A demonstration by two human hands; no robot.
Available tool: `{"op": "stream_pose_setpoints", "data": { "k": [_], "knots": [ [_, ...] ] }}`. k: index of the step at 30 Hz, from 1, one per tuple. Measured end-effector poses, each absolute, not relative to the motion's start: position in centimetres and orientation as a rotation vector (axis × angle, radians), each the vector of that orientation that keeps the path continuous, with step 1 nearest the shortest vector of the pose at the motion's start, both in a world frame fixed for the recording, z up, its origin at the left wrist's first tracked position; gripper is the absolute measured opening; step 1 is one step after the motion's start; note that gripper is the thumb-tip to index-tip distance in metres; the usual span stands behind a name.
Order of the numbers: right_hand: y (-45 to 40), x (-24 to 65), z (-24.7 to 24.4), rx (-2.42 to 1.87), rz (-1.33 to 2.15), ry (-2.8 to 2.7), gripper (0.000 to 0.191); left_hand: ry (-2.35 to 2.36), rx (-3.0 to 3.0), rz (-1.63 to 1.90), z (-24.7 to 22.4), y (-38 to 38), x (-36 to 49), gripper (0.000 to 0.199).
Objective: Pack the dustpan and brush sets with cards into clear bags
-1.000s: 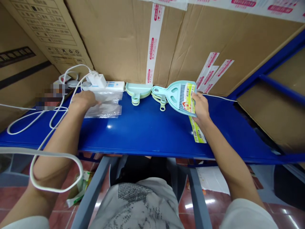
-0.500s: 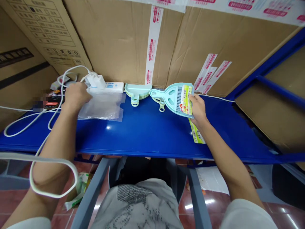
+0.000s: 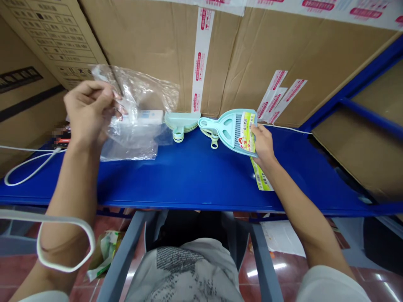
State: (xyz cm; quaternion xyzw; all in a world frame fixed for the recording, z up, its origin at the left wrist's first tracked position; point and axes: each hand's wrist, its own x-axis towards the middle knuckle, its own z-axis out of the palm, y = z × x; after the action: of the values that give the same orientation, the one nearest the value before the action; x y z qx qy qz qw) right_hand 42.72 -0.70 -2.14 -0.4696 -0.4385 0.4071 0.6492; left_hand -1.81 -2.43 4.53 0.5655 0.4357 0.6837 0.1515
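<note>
My left hand pinches a clear plastic bag, raised above more clear bags lying on the blue table. My right hand grips a light-blue dustpan with a brush nested in it and a yellow-green label card across its wide end. The dustpan's handle points left. Below that hand another yellow-green card lies on the table. Stacked brush heads stand against the cardboard in the middle, and further handles show beneath the dustpan's handle.
A white power strip lies behind the bag. White cables loop at the left, beside a dark item with a red patch. Cardboard walls the back of the blue table. A white cable loop hangs over my left forearm.
My left hand has risen from the table by the white plug, and a clear bag now hangs from its fingers. My right hand and the dustpan have hardly moved.
</note>
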Motion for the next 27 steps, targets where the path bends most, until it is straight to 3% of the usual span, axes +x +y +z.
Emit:
{"op": "stream_pose_setpoints", "data": {
  "k": [4,9,15,20,27],
  "knots": [
    [-0.6,42.9,-2.1,-1.073,0.911,-0.999,0.032,1.151,1.567,1.501,3.7,-2.9,-0.1,0.043],
    [-0.6,43.2,-1.9,-1.088,0.877,-0.958,0.032,0.99,1.799,0.758,-1.6,-2.8,5.1,0.051],
    [-0.7,43.4,-1.9,-1.08,0.872,-0.96,0.032,1.06,2.401,0.973,-2.1,-4.0,6.9,0.033],
    [-1.0,43.0,-2.0,-1.075,0.878,-0.976,0.03,1.053,2.459,0.495,-2.2,-4.1,6.0,0.036],
    [-1.3,42.9,-1.2,-1.044,0.902,-1.055,0.041,0.834,2.443,0.518,-2.1,-4.3,6.9,0.024]
  ]
}}
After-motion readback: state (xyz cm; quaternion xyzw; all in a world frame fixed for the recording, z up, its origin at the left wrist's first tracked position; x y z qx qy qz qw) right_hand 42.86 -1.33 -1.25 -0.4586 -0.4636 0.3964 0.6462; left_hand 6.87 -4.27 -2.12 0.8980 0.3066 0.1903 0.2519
